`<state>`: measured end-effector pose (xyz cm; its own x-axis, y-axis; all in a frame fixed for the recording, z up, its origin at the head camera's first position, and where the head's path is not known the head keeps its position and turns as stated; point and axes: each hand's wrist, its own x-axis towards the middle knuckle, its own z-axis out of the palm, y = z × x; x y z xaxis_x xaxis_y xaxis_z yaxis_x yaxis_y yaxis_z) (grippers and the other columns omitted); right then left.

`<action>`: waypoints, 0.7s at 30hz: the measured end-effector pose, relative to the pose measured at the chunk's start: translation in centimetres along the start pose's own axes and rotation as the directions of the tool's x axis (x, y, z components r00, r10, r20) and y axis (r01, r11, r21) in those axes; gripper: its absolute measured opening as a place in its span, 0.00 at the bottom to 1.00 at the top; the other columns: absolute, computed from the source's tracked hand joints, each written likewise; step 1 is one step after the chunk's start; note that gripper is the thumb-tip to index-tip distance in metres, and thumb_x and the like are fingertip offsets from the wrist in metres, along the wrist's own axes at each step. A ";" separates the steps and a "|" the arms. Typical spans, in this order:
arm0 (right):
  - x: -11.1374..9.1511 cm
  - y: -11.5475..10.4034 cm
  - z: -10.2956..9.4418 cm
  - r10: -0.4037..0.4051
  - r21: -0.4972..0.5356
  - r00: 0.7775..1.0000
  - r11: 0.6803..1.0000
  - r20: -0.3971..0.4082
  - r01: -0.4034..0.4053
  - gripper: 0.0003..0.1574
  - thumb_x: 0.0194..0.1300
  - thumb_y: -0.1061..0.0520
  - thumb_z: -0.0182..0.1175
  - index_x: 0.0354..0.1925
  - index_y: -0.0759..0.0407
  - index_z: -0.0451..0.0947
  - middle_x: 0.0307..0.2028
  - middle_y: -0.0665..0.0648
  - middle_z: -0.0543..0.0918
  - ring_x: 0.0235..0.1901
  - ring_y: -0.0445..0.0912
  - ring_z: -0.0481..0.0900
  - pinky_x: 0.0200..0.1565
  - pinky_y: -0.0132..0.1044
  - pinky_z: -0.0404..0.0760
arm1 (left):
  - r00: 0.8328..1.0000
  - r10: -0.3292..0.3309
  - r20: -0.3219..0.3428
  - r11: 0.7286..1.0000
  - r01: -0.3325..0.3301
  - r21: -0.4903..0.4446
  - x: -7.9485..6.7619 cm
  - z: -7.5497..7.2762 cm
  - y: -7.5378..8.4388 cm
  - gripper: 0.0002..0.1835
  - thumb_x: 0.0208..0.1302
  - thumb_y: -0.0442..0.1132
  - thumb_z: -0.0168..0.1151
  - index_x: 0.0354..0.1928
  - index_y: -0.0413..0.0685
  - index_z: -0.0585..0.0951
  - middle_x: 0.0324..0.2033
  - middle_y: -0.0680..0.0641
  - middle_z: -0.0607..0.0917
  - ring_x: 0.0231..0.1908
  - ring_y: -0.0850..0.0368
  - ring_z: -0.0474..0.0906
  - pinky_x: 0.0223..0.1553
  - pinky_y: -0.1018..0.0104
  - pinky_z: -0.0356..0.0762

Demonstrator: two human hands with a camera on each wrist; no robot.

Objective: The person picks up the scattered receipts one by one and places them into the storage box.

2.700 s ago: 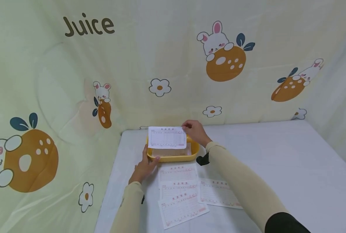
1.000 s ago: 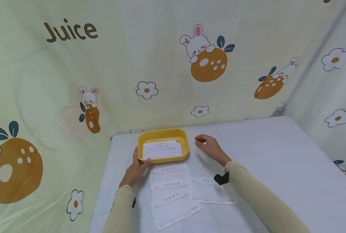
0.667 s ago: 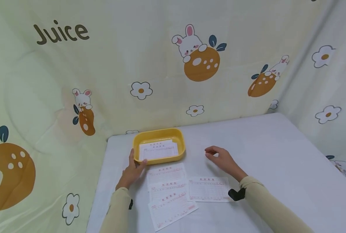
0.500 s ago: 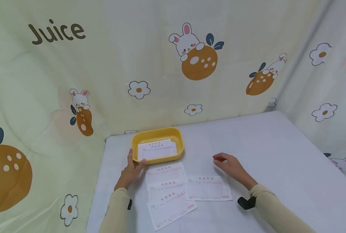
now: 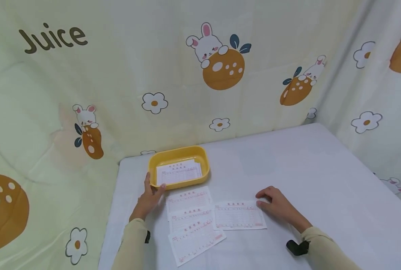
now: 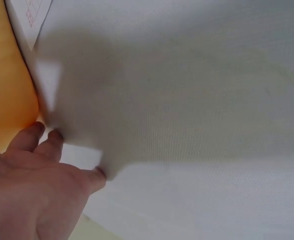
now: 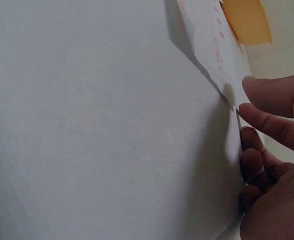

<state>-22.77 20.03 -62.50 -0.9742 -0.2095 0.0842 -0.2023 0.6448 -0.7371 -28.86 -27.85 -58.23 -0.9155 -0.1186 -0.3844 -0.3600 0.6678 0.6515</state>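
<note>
A yellow tray [image 5: 187, 184] stands at the back left of the table, with printed receipt slips [image 5: 179, 175] lying in it. My left hand [image 5: 146, 203] holds its front left corner, thumb at the front rim and index finger along the left side. In the left wrist view, the other fingers [image 6: 49, 145] reach down beside the tray's outer wall. My right hand [image 5: 279, 207] hovers at the right edge of a single receipt slip [image 5: 239, 217]. Its thumb [image 7: 271, 92] and index finger stand apart near a corner of that slip, pinching nothing.
Overlapping slips lie in front of the tray: an upper slip [image 5: 188, 200], a middle slip [image 5: 188, 218] and a tilted lower slip [image 5: 197, 243]. Behind the white tabletop [image 5: 281, 161] hangs a patterned curtain [image 5: 173, 56], with another along the right side.
My right hand has released a slip, which now lies in the tray, and has moved right and nearer to the single slip. My left hand stays at the tray's corner.
</note>
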 end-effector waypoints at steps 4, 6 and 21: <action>-0.2 0.1 0.5 -0.034 -0.022 0.999 0.999 -0.025 0.033 0.11 0.66 0.62 0.75 0.47 0.58 0.86 0.48 0.56 0.81 0.50 0.54 0.75 0.50 0.49 0.74 | 1.000 -0.001 0.003 1.000 0.001 -0.001 -0.1 -0.2 0.1 0.57 0.73 0.77 0.51 0.85 0.69 0.26 0.83 0.32 0.48 0.77 0.16 0.41 0.71 0.18 0.41; -0.1 0.1 0.8 -0.033 -0.043 0.998 0.999 -0.045 0.031 0.11 0.65 0.62 0.75 0.45 0.57 0.85 0.47 0.56 0.80 0.50 0.55 0.74 0.51 0.51 0.73 | 1.000 0.001 0.003 1.000 -0.001 0.002 -0.1 -0.2 0.1 0.58 0.73 0.77 0.50 0.85 0.70 0.26 0.83 0.32 0.48 0.77 0.16 0.41 0.71 0.18 0.41; -0.9 0.1 1.3 0.066 0.069 0.996 0.996 -0.055 -0.062 0.11 0.70 0.65 0.71 0.37 0.53 0.77 0.26 0.48 0.72 0.31 0.43 0.68 0.40 0.40 0.65 | 1.000 -0.015 0.004 1.000 0.015 0.019 0.1 0.0 -0.1 0.59 0.72 0.78 0.51 0.84 0.71 0.24 0.84 0.34 0.47 0.76 0.14 0.41 0.70 0.17 0.42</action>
<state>-21.79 19.36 -63.53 -0.9895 -0.1255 0.0722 -0.1340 0.6047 -0.7851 -28.90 -27.89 -58.33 -0.9091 -0.1258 -0.3971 -0.3705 0.6799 0.6328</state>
